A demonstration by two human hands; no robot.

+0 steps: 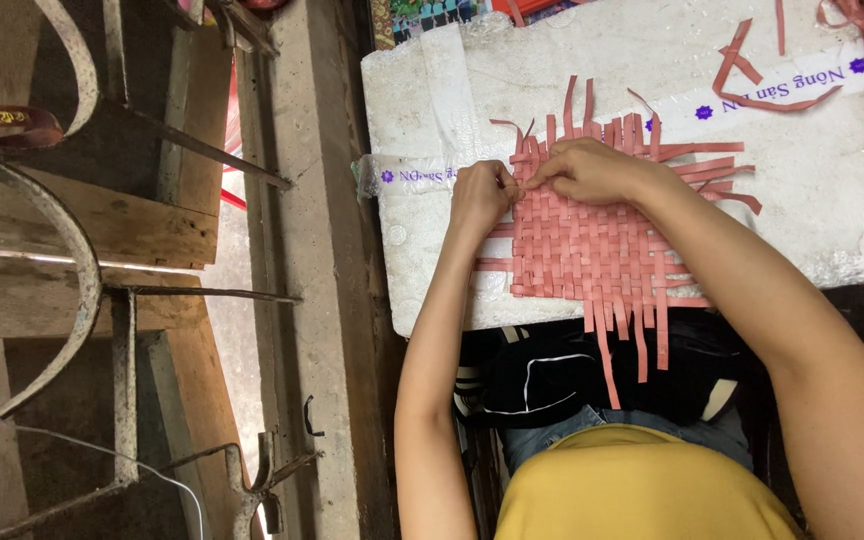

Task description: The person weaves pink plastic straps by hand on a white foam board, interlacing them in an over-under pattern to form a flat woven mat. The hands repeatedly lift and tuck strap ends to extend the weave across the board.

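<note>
Two hands, left hand [480, 197], right hand [592, 170], one woven mat [592, 245]

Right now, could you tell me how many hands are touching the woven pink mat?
2: the left hand pinches the woven pink mat at its upper left edge; the right hand presses its top.

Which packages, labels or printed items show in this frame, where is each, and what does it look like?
Printed tape band: white strip with purple print and flower marks, running across the white foam board past the woven mat.
Dark band: curved, brown-red with gold print, upper left among the wood.
Colourful printed sheet: at the top edge behind the board, mostly hidden.
</note>
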